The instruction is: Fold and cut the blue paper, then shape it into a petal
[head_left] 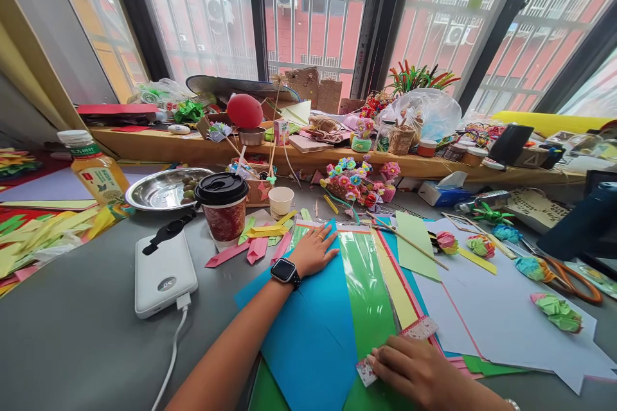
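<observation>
A large sheet of blue paper (313,334) lies slantwise over a green sheet (369,270) in a glossy plastic sleeve. Flat on the blue sheet's upper part rests my left hand (312,252), fingers spread, a smartwatch on its wrist. My right hand (414,366) is closed over a short white ruler (419,327) with pink print, low on the green sheet. Both ends of the ruler stick out from under the fingers; its middle is hidden. Yellow and pink sheets show at the green sheet's right edge.
A lidded coffee cup (224,215), a paper cup (281,203) and a white power bank (166,273) with a cable stand left. White paper (501,308), folded paper flowers (556,313) and orange-handled scissors (573,282) lie right. A cluttered wooden ledge (193,147) runs behind.
</observation>
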Motion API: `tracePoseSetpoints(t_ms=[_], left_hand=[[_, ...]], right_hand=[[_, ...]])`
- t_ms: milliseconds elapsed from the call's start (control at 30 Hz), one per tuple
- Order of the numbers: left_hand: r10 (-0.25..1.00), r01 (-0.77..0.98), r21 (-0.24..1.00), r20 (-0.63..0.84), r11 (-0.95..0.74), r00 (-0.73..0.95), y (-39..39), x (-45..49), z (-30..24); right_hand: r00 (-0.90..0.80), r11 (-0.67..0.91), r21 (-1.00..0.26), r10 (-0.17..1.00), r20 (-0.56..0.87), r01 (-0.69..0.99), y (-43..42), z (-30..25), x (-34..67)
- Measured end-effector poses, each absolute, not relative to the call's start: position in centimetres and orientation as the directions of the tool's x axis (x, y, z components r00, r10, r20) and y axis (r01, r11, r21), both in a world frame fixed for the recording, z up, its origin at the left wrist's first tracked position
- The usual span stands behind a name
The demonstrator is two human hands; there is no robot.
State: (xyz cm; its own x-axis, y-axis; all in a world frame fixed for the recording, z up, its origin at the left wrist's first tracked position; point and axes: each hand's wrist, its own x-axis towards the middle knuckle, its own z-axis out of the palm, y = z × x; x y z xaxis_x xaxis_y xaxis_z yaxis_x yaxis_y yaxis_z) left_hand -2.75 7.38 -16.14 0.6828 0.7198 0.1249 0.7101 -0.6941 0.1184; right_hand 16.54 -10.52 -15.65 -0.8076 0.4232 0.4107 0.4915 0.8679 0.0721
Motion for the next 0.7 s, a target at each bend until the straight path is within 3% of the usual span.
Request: tracePoseSetpoints(t_ms=[100, 167, 233, 367, 467, 700], left_hand=[[0.719, 0.71, 0.113, 0.125, -0.695, 0.684, 7.4, -2.8, -16.1], [0.72, 0.712, 0.107, 0.12, -0.694, 0.683, 7.3, -2.8, -16.1], [0.722, 0.716, 0.097, 0.113, -0.692, 0.683, 7.3, -2.7, -16.0], [0.725, 0.721, 0.072, 0.101, -0.689, 0.682, 7.1, -2.7, -15.8], [0.727, 0.726, 0.052, 0.098, -0.686, 0.68, 7.1, -2.7, -15.8], [0.728, 0.726, 0.055, 0.093, -0.685, 0.68, 7.1, -2.6, -15.8]], right_hand=[[-0.773, 0.854, -0.109, 0.509, 0.378, 0.508, -9.1, -14.2, 17.0], [-0.636, 0.758, -0.236, 0.643, 0.426, 0.608, -7.4, -13.5, 17.2], [-0.496, 0.655, -0.277, 0.731, 0.468, 0.703, -5.2, -13.2, 17.1], [-0.422, 0.537, -0.099, 0.752, 0.507, 0.838, -0.9, -13.9, 16.1], [-0.478, 0.499, 0.082, 0.751, 0.454, 0.862, 1.1, -15.0, 15.0], [-0.584, 0.559, 0.188, 0.709, 0.395, 0.807, 0.1, -16.3, 14.8]])
